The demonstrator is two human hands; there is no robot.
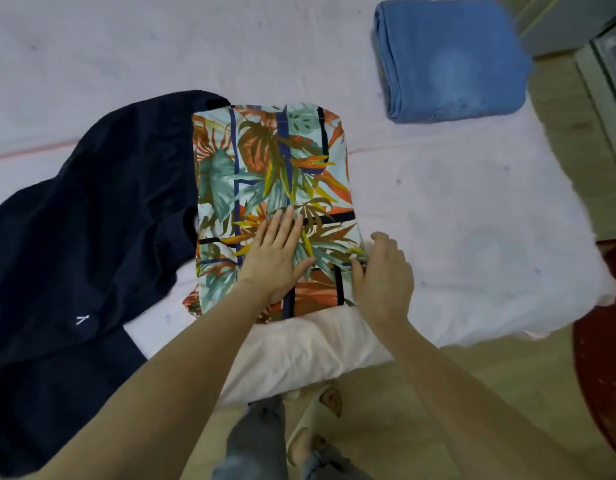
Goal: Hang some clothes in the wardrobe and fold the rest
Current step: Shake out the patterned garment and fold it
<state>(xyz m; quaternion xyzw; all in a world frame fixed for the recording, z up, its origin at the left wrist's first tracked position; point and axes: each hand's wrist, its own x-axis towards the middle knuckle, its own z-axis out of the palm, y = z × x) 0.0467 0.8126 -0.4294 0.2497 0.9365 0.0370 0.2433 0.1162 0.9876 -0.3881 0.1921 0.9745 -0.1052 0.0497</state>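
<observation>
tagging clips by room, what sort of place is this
Likely a bedroom: a bed with a pale sheet, a folded blue blanket on it, and clothes being folded there.

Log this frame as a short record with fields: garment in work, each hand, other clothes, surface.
garment in work: leaf-print garment, folded into a rectangle
left hand: left hand pressing flat on the print, fingers straight
right hand: right hand pinching the garment's right edge
other clothes: navy garment unfolded, left of it; blue folded fabric far right
surface: bed with pale sheet
</observation>
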